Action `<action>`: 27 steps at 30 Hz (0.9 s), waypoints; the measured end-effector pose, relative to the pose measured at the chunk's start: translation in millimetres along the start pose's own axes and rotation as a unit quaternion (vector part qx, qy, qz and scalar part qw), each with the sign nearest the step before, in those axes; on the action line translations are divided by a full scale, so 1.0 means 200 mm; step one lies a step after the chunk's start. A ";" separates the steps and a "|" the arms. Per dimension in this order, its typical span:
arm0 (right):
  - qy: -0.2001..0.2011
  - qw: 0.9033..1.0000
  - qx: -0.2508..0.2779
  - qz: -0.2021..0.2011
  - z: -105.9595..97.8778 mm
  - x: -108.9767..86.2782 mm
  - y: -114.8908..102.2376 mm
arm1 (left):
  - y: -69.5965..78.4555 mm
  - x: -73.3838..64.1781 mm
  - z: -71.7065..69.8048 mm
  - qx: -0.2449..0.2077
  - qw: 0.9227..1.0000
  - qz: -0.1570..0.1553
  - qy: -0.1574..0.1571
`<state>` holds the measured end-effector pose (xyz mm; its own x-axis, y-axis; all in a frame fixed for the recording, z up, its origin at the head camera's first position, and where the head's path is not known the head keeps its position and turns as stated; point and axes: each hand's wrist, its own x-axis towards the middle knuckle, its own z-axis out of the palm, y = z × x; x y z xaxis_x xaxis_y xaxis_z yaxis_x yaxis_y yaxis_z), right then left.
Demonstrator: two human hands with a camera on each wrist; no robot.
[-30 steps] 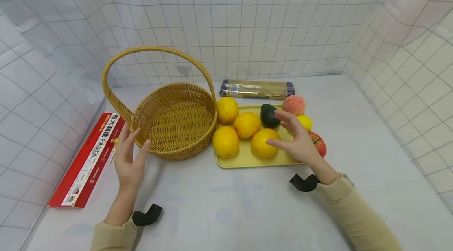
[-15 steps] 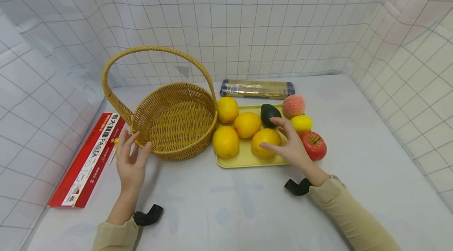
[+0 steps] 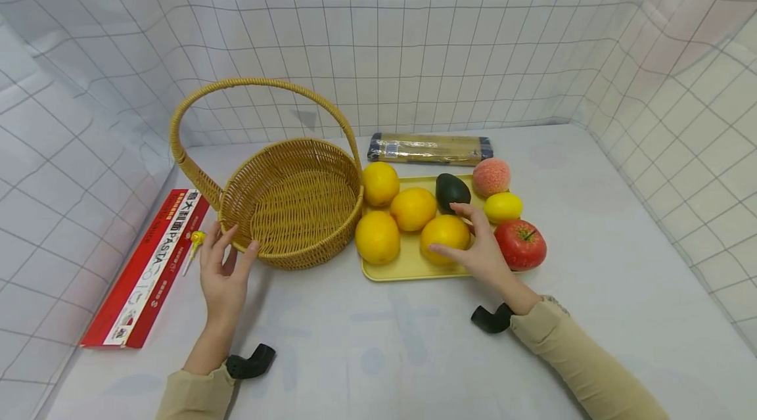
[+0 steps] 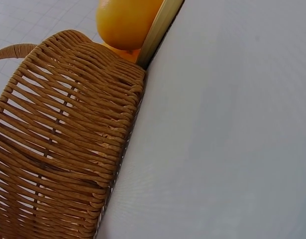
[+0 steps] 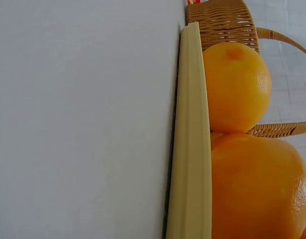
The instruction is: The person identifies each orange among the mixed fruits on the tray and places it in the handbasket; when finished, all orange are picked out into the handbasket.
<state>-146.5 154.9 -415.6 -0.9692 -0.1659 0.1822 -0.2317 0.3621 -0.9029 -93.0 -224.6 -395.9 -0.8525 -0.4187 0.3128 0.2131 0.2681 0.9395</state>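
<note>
Front-right orange (image 3: 436, 234): round, glossy, on yellow tray (image 3: 408, 271). Basket (image 3: 298, 210): tan wicker, upright, tall arched handle (image 3: 266, 82), left of tray.

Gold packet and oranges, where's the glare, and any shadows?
Head view: bright streaks on the packet, a faint shadow beside the left hand; right wrist view: speckled shine on the nearest orange; left wrist view: the clearest orange looks fairly matte.

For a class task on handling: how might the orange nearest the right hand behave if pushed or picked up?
Being round, the orange would probably roll if pushed, though the raised rim of the tray might stop it. The shine on its skin hints at a slightly slippery grip. Its smooth, undented surface suggests it may keep its shape.
</note>
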 end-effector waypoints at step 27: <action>-0.018 0.997 0.017 0.074 0.04 -0.02 0.04 | -0.16 0.04 -0.01 -0.001 1.000 -0.006 0.001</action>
<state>-143.3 150.5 -426.5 -0.9888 -0.1458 0.0322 -0.0826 0.3548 -0.9313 -105.1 -238.4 -422.5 -0.8540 -0.4235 0.3021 0.2036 0.2623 0.9433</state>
